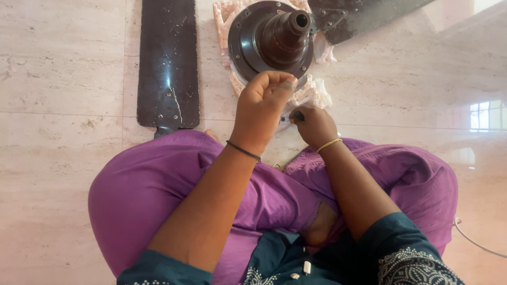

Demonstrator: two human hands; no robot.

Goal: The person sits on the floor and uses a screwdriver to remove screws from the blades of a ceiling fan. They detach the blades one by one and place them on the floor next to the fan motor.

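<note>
— What is she working on down there on the floor (63,79)?

— A ceiling fan motor (272,39), round, dark brown and glossy, with a tapered neck pointing up. It sits on a crumpled pinkish-white cloth (317,92) over smooth, pale stone tiles.

— And the blades?

— One long flat blade (168,63), dark and scuffed with pale flecks, lies by itself to the left. Another blade (359,16) reaches away from the motor at the top right.

— What are her hands doing?

— The left hand (261,108) is curled into a loose fist just in front of the motor's near rim; whether that grip holds anything, I cannot tell. The right hand (314,124) is closed around a small dark tool (299,115), just below the cloth's edge and just beside the left hand.

— So the motor is close?

— Right ahead of both hands, beyond her purple-trousered knees.
</note>
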